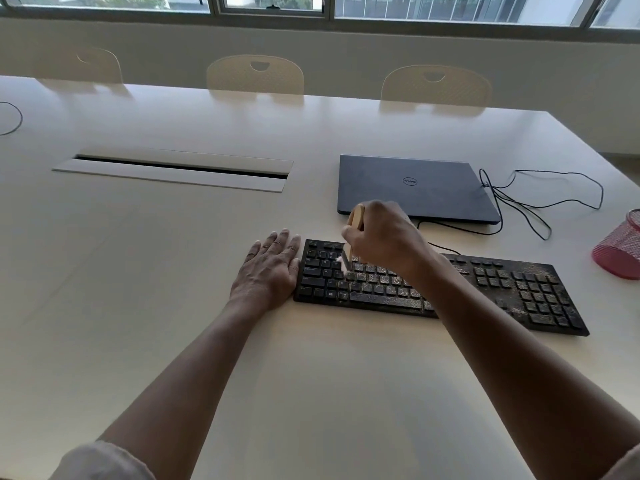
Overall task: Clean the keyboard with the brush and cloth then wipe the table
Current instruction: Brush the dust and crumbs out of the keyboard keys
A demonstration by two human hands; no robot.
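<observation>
Right hand (382, 237) has its fingers wrapped round the wooden brush (356, 216), bristles down on the left keys of the dusty keyboard (519, 289). Left hand (268, 268) lies flat on the table (173, 271), fingers straight and close together, butted against the keyboard's left end, probably so it doesn't slide while brushing

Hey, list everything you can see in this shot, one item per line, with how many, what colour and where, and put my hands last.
keyboard: one, black, dusted with pale crumbs, near middle of table
brush: one, pale wooden handle, white bristles on the left-hand keys
laptop: one, grey, closed, behind the keyboard
cables: thin black loops, right of the laptop
mesh cup: one, pink, right edge
table: one, white
cable slot: one, white flap, left of the laptop
chairs: three, cream, far side of the table
windows: along the top
left hand: flat on the table, against the keyboard's left end
right hand: grips the brush
</observation>
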